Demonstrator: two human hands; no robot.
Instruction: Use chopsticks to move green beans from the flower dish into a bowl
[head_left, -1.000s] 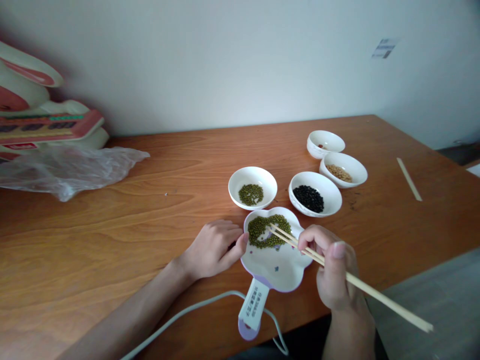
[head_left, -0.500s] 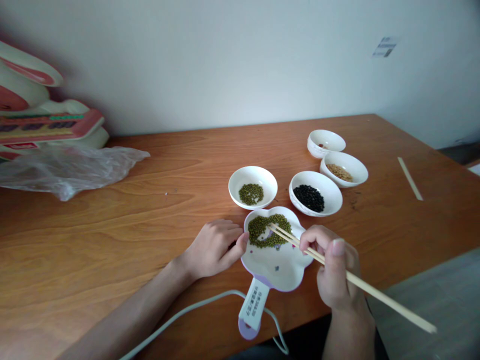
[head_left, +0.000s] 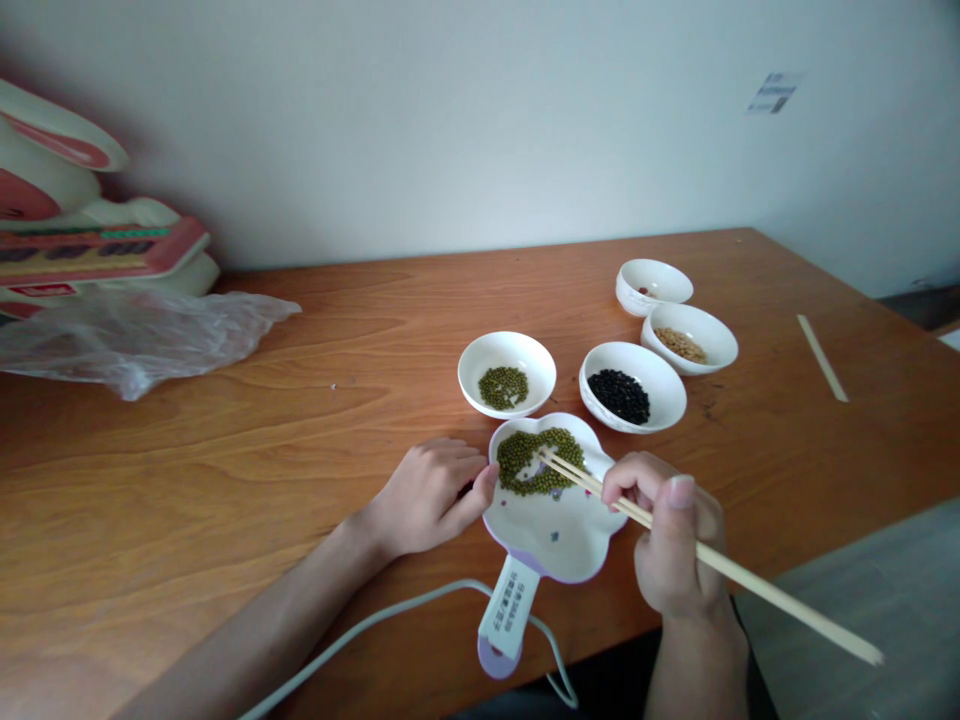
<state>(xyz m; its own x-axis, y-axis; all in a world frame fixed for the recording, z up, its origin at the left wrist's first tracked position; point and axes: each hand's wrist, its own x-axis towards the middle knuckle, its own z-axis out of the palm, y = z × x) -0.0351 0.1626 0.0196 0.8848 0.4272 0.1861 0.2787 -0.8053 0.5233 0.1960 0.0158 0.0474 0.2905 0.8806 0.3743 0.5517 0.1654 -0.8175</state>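
Note:
My right hand (head_left: 679, 535) is closed around a pair of wooden chopsticks (head_left: 780, 600). Their tips rest among green mung beans (head_left: 517, 465) in a white, purple-edged, flower-shaped dish (head_left: 577, 545) with a labelled handle. Whether a bean sits between the tips is too small to tell. My left hand (head_left: 439, 495) lies on the table with curled fingers, its thumb against the dish's left rim; the other fingertips are partly hidden. Just behind the dish, a white bowl (head_left: 469, 375) contains more mung beans, and another bowl (head_left: 671, 395) contains black beans.
Farther right stand a bowl (head_left: 724, 340) of tan beans and a bowl (head_left: 679, 288) with a few reddish pieces. A pale strip (head_left: 823, 358) lies at right. A plastic bag (head_left: 142, 335) and rabbit-shaped toy keyboard (head_left: 97, 240) occupy the left. A cable (head_left: 375, 625) runs under the dish's handle.
Almost nothing differs. My right hand and the rear end of the chopsticks have shifted very slightly right; the tips stay among the mung beans. My left hand keeps its place.

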